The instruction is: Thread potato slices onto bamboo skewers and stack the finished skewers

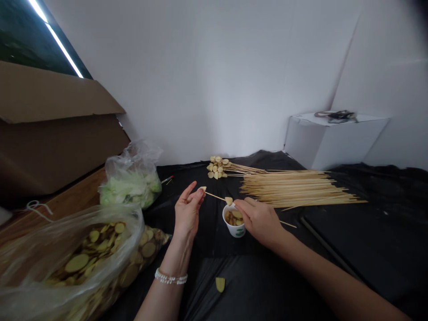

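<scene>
My right hand is closed round a thin wooden skewer, whose rear end sticks out to the right behind the palm. A small potato slice is threaded on the skewer just ahead of my right fingers. At the far tip, my left hand pinches another potato piece between thumb and finger, its other fingers raised. Below the skewer stands a white paper cup with potato slices inside. One loose potato slice lies on the black sheet nearer to me.
Finished potato skewers lie at the back beside a wide pile of bare skewers. On the left are an open plastic bag of potato slices, a bag of pale green vegetables and a cardboard box. A white box stands back right.
</scene>
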Motion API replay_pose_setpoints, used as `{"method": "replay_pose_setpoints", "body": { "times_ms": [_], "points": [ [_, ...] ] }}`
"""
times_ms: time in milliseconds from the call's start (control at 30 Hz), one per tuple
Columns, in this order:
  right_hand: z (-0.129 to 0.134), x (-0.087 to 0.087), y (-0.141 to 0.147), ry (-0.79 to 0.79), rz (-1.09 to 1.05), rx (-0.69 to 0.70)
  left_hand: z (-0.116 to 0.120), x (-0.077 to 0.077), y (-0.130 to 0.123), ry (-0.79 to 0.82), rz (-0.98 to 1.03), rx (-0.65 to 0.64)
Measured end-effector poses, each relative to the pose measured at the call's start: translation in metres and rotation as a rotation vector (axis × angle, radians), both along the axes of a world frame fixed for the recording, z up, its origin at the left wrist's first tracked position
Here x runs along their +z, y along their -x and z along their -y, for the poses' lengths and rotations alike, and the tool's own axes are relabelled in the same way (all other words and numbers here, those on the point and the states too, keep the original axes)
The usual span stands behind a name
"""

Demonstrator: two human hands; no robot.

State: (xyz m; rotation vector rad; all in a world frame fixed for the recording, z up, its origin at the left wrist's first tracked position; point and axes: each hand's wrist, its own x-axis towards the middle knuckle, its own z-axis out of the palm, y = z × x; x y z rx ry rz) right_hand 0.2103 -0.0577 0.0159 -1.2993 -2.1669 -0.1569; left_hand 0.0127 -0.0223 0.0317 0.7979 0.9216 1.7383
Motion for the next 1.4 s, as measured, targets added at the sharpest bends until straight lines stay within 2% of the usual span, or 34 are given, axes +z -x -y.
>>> {"method": "replay_pose_setpoints", "body": {
  "times_ms": [133, 367, 700, 800, 1000, 1233, 1400],
  "points": [
    [0.0007, -0.0003, 0.0011, -0.019, 0.005, -0.006, 0.0009, -0.0014, -0.0029, 0.016, -0.023, 0.002],
    [0.0000, 0.0025, 0.0002, -0.005, -0.049, -0.011, 0.0025, -0.0032, -0.0076, 0.107, 0.124, -0.154],
    [-0.0064, 0.0006, -0.0048, 0.134, -0.153, 0.079, -0.0034, -0.0044, -0.0011, 0.098, 0.191, -0.063],
    [-0.0072, -0.0006, -0.0044, 0.118, -0.167, 0.080, -0.0033, -0.0046, -0.0018, 0.103, 0.186, -0.052],
    [-0.0044, -0.0006, -0.0030, -0.021, -0.111, 0.029, -0.0024, -0.0055, -0.0053, 0.112, 0.167, -0.080],
    [-0.0042, -0.0013, -0.0019, 0.091, -0.079, 0.055, -0.0019, -0.0038, -0.0059, 0.107, 0.164, -0.107],
    [-0.0041, -0.0001, -0.0024, 0.029, -0.097, 0.035, -0.0002, -0.0033, -0.0074, 0.116, 0.155, -0.125]
  ]
}}
